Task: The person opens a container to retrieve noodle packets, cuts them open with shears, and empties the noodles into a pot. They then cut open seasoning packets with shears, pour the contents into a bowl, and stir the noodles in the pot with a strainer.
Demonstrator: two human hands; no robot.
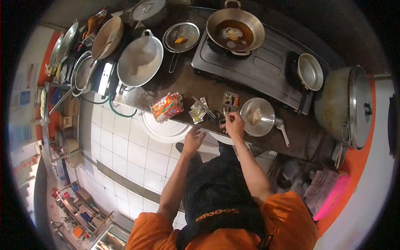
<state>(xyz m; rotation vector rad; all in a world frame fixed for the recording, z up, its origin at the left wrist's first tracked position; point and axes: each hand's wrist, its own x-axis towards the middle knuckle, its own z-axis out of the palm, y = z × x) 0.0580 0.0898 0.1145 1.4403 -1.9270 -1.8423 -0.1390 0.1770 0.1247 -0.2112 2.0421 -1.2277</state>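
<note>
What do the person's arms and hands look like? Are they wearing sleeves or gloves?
No gloves: the left hand and right hand are bare, and so are both forearms. Short orange sleeves cover only the upper arms, part of an orange shirt. Over it hangs a dark apron with orange lettering. No watch or rings can be made out.

The person wears a bright orange short-sleeved shirt [291,221], its sleeves ending above the elbows so that both forearms are bare. Over the front hangs a black apron [216,187] with a line of orange lettering printed across the chest; seen from above, the letters read upside down and cannot be made out with certainty. The left hand [193,139] and the right hand [233,124] are bare, without gloves.
</note>
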